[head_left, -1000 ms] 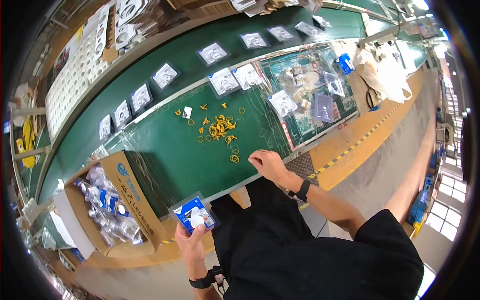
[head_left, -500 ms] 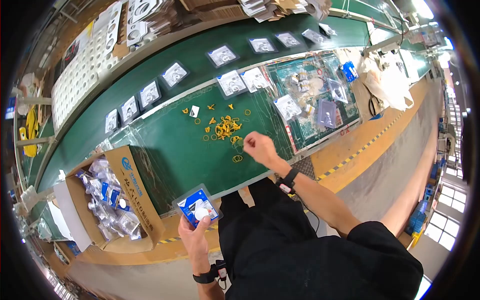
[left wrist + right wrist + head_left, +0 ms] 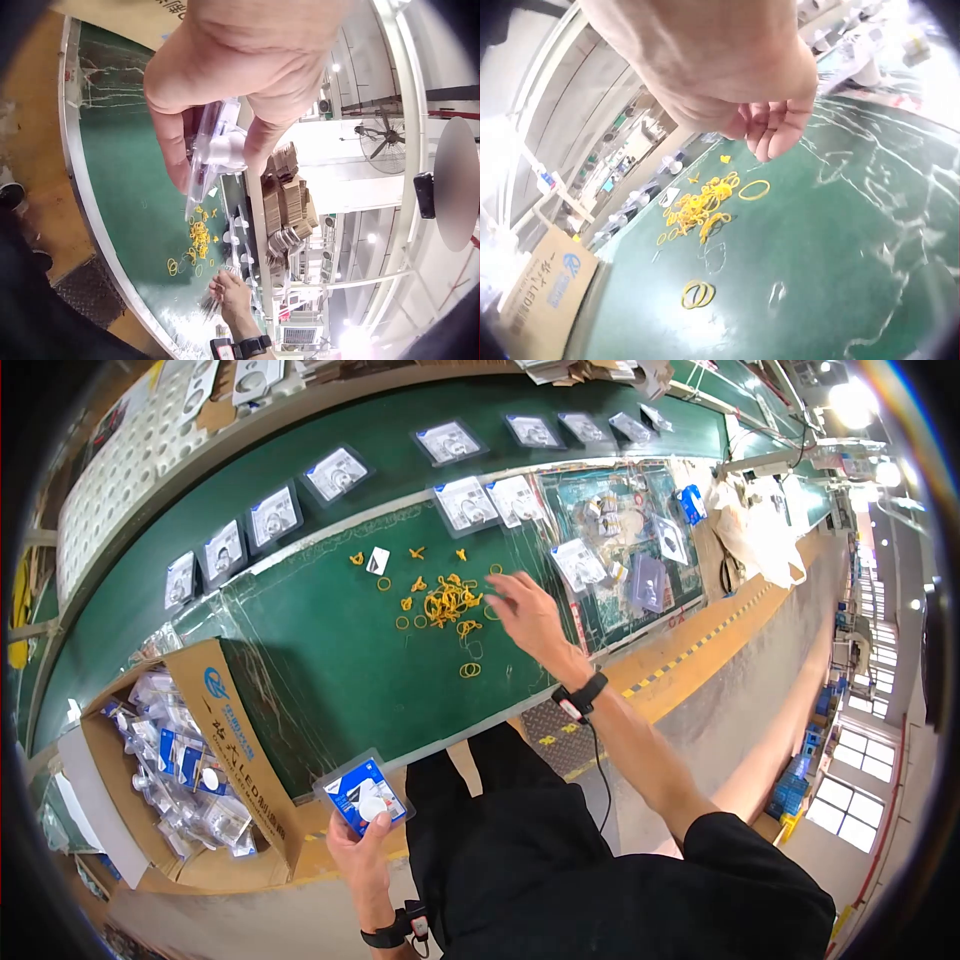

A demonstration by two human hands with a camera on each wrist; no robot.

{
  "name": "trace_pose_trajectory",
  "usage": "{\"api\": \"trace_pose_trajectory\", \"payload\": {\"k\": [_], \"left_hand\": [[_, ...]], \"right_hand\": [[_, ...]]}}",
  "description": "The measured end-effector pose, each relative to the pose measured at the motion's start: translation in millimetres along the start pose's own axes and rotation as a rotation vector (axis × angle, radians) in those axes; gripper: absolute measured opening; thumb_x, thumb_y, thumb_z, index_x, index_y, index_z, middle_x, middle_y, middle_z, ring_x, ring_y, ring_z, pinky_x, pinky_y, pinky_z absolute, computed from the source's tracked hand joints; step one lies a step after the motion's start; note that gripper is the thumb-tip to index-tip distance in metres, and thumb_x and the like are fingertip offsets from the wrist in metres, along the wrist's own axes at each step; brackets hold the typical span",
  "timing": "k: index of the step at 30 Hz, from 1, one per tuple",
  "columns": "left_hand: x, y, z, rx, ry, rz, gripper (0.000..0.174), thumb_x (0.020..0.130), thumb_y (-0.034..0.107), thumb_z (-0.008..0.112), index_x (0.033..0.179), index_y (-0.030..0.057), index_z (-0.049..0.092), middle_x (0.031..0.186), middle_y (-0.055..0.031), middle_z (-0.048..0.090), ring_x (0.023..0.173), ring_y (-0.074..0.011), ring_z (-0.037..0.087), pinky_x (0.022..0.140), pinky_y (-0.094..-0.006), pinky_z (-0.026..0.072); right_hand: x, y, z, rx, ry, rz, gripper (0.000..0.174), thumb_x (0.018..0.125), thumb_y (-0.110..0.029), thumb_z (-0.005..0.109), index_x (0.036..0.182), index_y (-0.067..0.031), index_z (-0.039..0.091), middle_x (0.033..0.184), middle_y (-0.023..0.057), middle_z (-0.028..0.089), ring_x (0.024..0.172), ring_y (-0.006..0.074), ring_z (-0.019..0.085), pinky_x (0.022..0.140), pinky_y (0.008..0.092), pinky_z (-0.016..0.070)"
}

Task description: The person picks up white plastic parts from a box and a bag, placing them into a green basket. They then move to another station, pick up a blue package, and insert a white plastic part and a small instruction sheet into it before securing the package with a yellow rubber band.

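The left hand [image 3: 362,860] holds a clear blister pack [image 3: 365,795] with a blue card and a round white part, thumb on its face, near the table's front edge. In the left wrist view the pack [image 3: 214,154] is seen edge-on between fingers and thumb. The right hand [image 3: 530,615] is above the green table, just right of a pile of yellow rubber bands [image 3: 450,601]. Its fingers are bent in the right wrist view, where the hand [image 3: 727,82] hangs over the table and a single band [image 3: 754,190] lies below; nothing shows held.
A cardboard box [image 3: 235,750] of packed items stands at the left. Several blister packs [image 3: 450,442] lie along the back of the table, with others at mid-table [image 3: 466,505]. A plastic bag [image 3: 750,525] and scissors [image 3: 728,572] are at the right.
The right hand has moved up and slightly right beside the yellow pile, and its fingers have spread somewhat. The left hand still holds the pack; the head view has shifted.
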State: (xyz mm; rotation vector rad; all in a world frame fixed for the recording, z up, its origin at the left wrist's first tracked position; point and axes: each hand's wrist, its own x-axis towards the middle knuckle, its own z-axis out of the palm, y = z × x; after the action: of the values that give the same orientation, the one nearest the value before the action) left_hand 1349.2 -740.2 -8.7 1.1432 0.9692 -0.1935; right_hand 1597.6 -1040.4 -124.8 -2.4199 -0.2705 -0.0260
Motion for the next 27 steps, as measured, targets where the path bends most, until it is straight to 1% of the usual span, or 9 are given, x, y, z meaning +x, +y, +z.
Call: {"api": "trace_pose_trajectory", "payload": {"k": [1,4,11,14,18,19,22,23,27], "left_hand": [[1.1,4.1,3.7,0.004,-0.003,-0.013,0.048,0.082,0.004,0.083,0.124,-0.0029,0.060,0.112,-0.0106,0.070,0.099,-0.0185,0.070,0.088,-0.0360,0.0607],[6.9,9.7,8.8,0.035,-0.014,-0.028,0.048,0.082,0.005,0.083,0.122,-0.0034,0.060,0.110,-0.0110,0.070,0.097,-0.0182,0.070,0.087,-0.0355,0.0604],[18.2,7.0,11.4,0.056,0.001,-0.057,0.046,0.081,0.008,0.086,0.119,-0.0036,0.062,0.107,-0.0101,0.071,0.096,-0.0167,0.069,0.087,-0.0327,0.0582],[21.2,-1.7,10.8,0.062,-0.012,-0.065,0.047,0.081,0.010,0.086,0.119,-0.0033,0.062,0.107,-0.0093,0.071,0.095,-0.0157,0.068,0.087,-0.0318,0.0571],[20.8,-8.7,7.4,0.059,-0.002,-0.072,0.047,0.080,0.011,0.087,0.118,-0.0026,0.062,0.107,-0.0090,0.071,0.095,-0.0153,0.068,0.088,-0.0314,0.0564],[20.4,-8.7,7.7,0.051,0.006,-0.072,0.047,0.080,0.011,0.087,0.118,-0.0024,0.062,0.107,-0.0090,0.071,0.095,-0.0153,0.068,0.088,-0.0314,0.0562],[19.5,-6.3,10.6,0.036,0.012,-0.077,0.047,0.080,0.011,0.088,0.117,-0.0022,0.062,0.108,-0.0090,0.071,0.096,-0.0155,0.068,0.089,-0.0310,0.0553],[19.6,-5.4,12.5,0.031,0.009,-0.079,0.047,0.080,0.012,0.088,0.117,-0.0022,0.062,0.108,-0.0091,0.071,0.096,-0.0156,0.068,0.089,-0.0307,0.0550],[19.2,-7.5,11.9,0.072,-0.027,-0.078,0.048,0.081,0.009,0.087,0.119,-0.0027,0.062,0.108,-0.0092,0.071,0.097,-0.0153,0.068,0.091,-0.0302,0.0545]], "right_hand": [[6.6,-6.6,7.0,-0.042,-0.033,-0.089,0.025,0.090,-0.016,0.075,0.111,-0.0052,0.068,0.102,0.0104,0.066,0.090,0.0292,0.067,0.074,0.0382,0.0538],[16.9,-10.1,38.0,-0.185,-0.055,-0.284,0.030,0.088,-0.017,0.076,0.115,-0.0069,0.069,0.102,0.0101,0.063,0.080,0.0289,0.064,0.072,0.0389,0.0530],[-13.1,-20.9,37.2,0.070,-0.237,-0.105,0.011,0.090,-0.013,0.075,0.097,-0.0049,0.073,0.083,0.0086,0.065,0.074,0.0270,0.064,0.067,0.0370,0.0517],[-19.7,-12.4,26.0,0.094,-0.196,0.061,0.011,0.092,-0.014,0.072,0.092,-0.0032,0.073,0.088,0.0105,0.069,0.072,0.0323,0.065,0.066,0.0405,0.0530],[-21.7,-5.4,8.6,0.247,-0.292,0.256,0.012,0.094,-0.014,0.072,0.098,-0.0024,0.075,0.087,0.0072,0.069,0.066,0.0173,0.060,0.062,0.0311,0.0491],[-20.8,-10.1,3.6,0.367,-0.242,0.298,0.014,0.095,-0.015,0.073,0.101,-0.0023,0.075,0.090,0.0030,0.067,0.068,0.0094,0.056,0.063,0.0259,0.0456],[-18.8,-23.8,-11.6,0.431,-0.266,0.359,0.015,0.094,-0.015,0.073,0.100,-0.0020,0.076,0.093,0.0006,0.067,0.073,0.0074,0.056,0.066,0.0238,0.0450],[-19.3,-26.5,-17.6,0.487,-0.302,0.467,0.017,0.095,-0.017,0.073,0.101,-0.0016,0.074,0.094,-0.0005,0.067,0.078,0.0064,0.056,0.069,0.0227,0.0447],[-22.7,-29.0,-28.3,0.744,-0.279,0.508,0.017,0.098,-0.017,0.070,0.100,-0.0004,0.069,0.096,0.0015,0.069,0.083,0.0069,0.059,0.074,0.0231,0.0468]]}}
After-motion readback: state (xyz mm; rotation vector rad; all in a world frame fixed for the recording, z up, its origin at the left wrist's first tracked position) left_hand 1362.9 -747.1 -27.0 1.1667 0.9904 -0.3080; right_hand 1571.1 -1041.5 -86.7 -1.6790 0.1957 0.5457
